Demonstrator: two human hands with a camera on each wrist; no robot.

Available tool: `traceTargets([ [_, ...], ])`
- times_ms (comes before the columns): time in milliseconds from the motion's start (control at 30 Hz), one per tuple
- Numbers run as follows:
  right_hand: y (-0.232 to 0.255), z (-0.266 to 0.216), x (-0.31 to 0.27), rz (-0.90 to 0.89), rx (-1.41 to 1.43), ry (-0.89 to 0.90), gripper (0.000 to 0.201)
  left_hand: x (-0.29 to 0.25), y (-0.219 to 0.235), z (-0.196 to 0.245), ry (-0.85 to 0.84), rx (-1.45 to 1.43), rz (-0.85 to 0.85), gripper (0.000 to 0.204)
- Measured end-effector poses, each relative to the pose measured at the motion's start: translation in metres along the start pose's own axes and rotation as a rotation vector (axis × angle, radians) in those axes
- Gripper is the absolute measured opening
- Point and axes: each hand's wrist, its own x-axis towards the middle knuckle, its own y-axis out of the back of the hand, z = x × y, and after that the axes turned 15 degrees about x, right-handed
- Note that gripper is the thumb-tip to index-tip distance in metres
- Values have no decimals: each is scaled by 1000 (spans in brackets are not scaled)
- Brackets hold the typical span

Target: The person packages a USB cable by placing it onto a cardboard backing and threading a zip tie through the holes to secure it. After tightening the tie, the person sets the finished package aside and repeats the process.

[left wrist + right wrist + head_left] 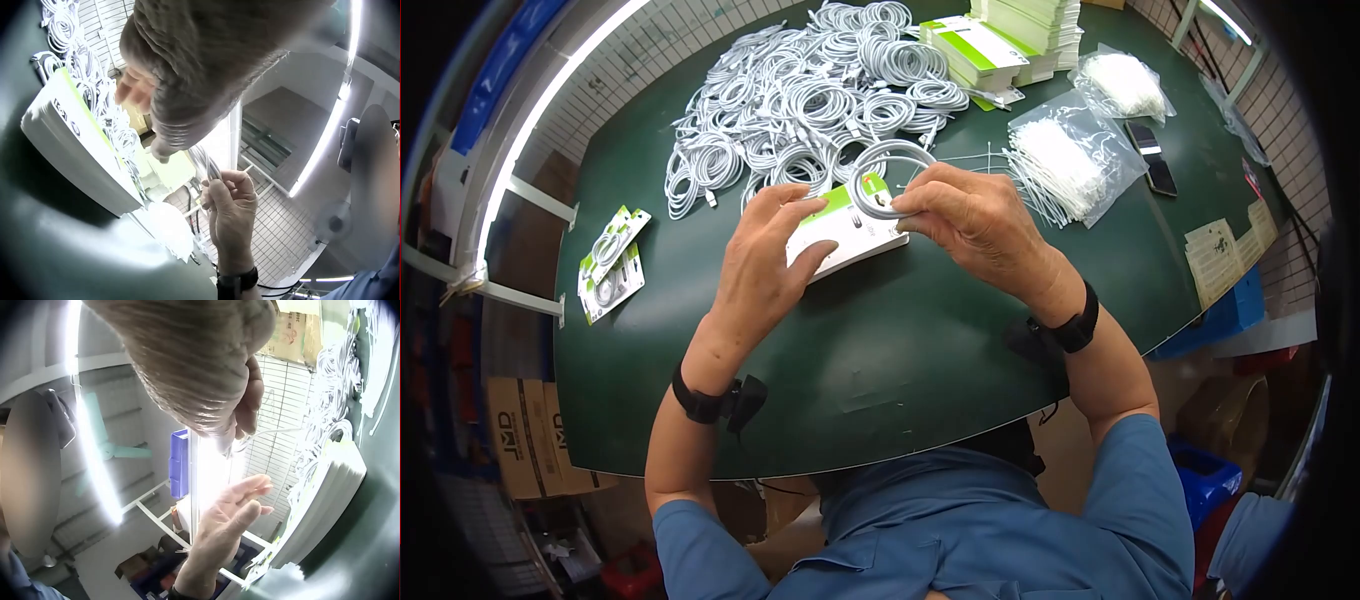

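A coiled white cable [859, 192] is pinched between the thumb and fingers of my right hand [985, 222]. The coil hangs over a stack of white-and-green packaging cards [832, 258] on the table. To the left of it, my left hand [758, 258] is raised beside the stack with thumb and fingers spread and nothing in them. The left wrist view also has the right hand [232, 215] gripping the cable loops [207, 165]. In the right wrist view the left hand [219, 534] faces the coil, its palm bare.
Many coiled cables [800, 100] are heaped at the back. Behind right stand more card stacks [975, 55]. Bags of white cable ties [1060, 160] and a phone [1152, 160] lie at right. Packaged cables [610, 265] lie at left, near a metal frame [525, 295].
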Motion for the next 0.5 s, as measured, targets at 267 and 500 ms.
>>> traceTargets([
  [267, -1, 13, -4, 23, 10, -34, 21, -1, -28, -21, 122, 216, -389, 95],
  [500, -4, 20, -7, 110, 55, -65, 21, -4, -26, -30, 140, 49, -339, 80],
])
